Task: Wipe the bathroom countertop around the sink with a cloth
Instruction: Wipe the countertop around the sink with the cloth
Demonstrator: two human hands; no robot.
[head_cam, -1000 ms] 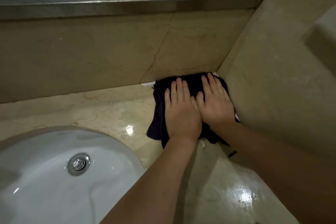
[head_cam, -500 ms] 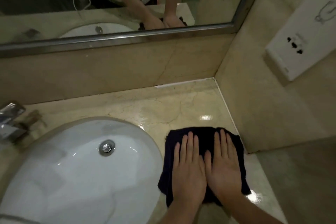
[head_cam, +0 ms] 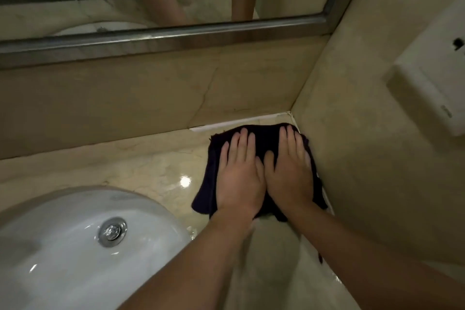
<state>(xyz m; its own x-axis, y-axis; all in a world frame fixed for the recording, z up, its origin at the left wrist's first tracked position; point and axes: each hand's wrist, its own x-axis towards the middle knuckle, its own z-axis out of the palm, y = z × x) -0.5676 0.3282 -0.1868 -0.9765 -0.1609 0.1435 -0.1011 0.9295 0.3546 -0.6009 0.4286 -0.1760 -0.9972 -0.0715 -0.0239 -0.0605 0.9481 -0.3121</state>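
The dark cloth (head_cam: 264, 138) lies flat on the beige marble countertop (head_cam: 141, 166), in the rear right corner where the back wall meets the side wall (head_cam: 377, 158); its right edge appears to touch the side wall, though shadow makes contact uncertain. The left hand (head_cam: 239, 173) presses the cloth with fingers straight and together; the right hand (head_cam: 289, 171) presses beside it, fingers likewise extended, thumbs nearly touching. The white sink (head_cam: 75, 246) sits to the left of the cloth, apart from it; its metal drain (head_cam: 112, 231) is visible. A framed mirror (head_cam: 161, 35) runs above the back wall; a white wall fixture (head_cam: 432, 83) is mounted at right.
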